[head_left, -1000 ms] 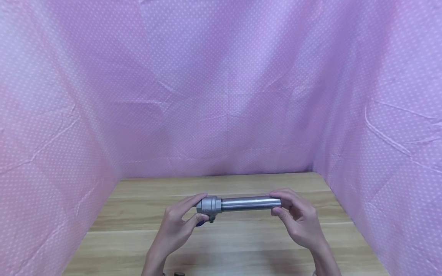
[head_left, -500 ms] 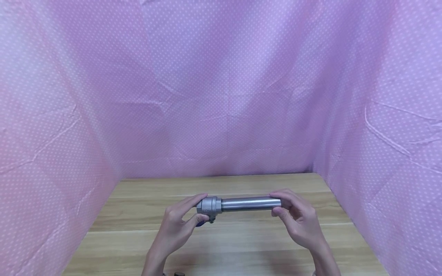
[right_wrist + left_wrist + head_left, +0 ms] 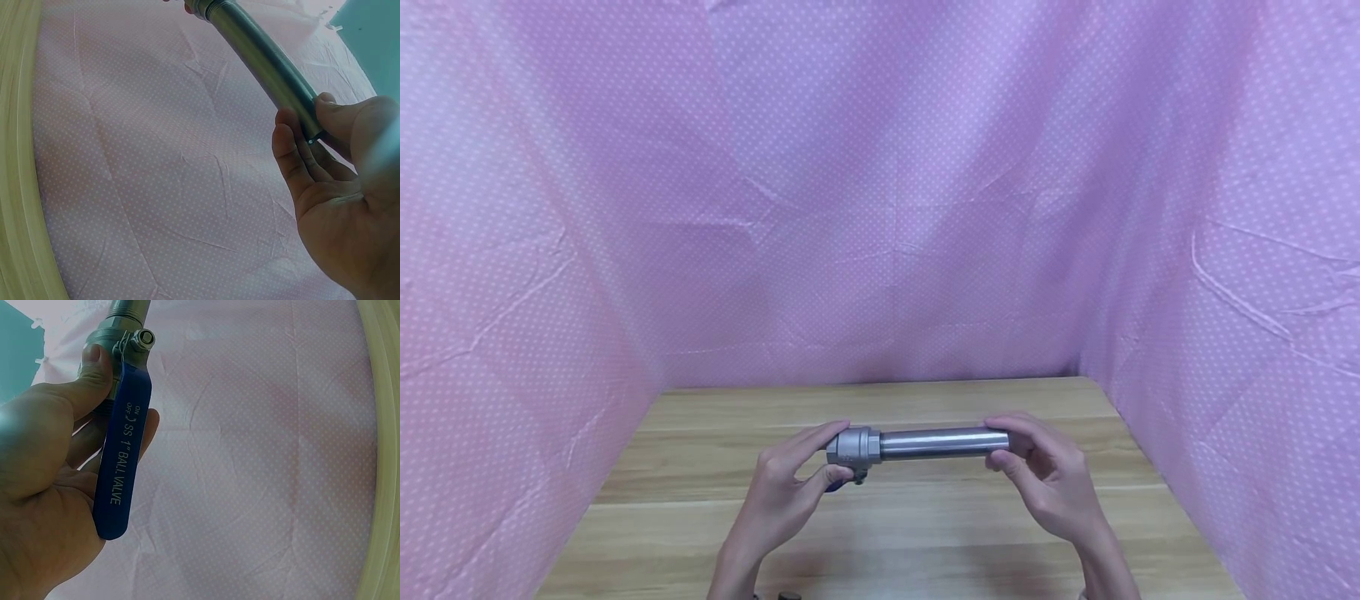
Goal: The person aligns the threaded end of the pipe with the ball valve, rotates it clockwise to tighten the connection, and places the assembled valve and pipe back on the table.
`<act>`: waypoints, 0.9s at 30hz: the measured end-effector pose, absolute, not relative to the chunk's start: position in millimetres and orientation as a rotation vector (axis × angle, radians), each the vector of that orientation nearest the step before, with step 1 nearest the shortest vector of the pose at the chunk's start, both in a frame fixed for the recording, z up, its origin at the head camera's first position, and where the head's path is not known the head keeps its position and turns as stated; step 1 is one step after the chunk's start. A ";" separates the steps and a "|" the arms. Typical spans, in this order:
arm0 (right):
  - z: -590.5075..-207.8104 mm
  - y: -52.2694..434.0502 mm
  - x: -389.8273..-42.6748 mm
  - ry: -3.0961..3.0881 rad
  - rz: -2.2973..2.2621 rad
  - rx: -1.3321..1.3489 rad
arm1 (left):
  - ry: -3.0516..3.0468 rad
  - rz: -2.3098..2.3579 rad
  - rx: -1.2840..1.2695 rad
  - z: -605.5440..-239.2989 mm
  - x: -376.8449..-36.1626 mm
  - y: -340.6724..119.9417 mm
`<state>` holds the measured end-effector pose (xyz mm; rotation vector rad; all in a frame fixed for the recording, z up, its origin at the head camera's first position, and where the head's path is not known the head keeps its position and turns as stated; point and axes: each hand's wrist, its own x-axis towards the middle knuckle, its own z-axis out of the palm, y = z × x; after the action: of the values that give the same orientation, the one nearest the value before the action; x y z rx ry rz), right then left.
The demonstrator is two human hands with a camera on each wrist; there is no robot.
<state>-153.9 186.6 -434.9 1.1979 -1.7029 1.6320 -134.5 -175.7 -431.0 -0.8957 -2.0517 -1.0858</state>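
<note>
A steel ball valve (image 3: 853,447) is held level above the table, its right end joined to a shiny steel pipe (image 3: 940,442) by a threaded end. My left hand (image 3: 786,492) grips the valve body between thumb and fingers. In the left wrist view the valve's blue lever handle (image 3: 123,456), lettered "SS 1" BALL VALVE", runs back along the palm. At the pipe's far end, my right hand (image 3: 1048,479) pinches it, thumb on the near side and fingers on the far side. A few threads show at the joint between pipe and valve.
Under both hands lies a wood-grain table (image 3: 925,533). Pink dotted cloth (image 3: 880,208) walls it in at the back and on both sides. A small dark object (image 3: 789,595) shows at the bottom edge, near the left wrist.
The right fingers and thumb have shifted very slightly at the pipe's end. The left hand and the valve stay where they were.
</note>
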 end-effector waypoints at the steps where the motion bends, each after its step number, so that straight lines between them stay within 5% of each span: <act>1: -434.9 186.4 -153.8 -1.697 1.638 1.206 | -2.052 -1.085 -0.896 -431.1 -134.6 -175.7; 27: -434.4 185.4 -155.3 -1.694 1.599 1.211 | -2.057 -1.090 -0.897 -431.9 -135.7 -175.2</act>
<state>-155.3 185.4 -434.4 1.2109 -1.6936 1.5988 -135.7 -175.2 -431.9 -0.8970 -2.0566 -1.0901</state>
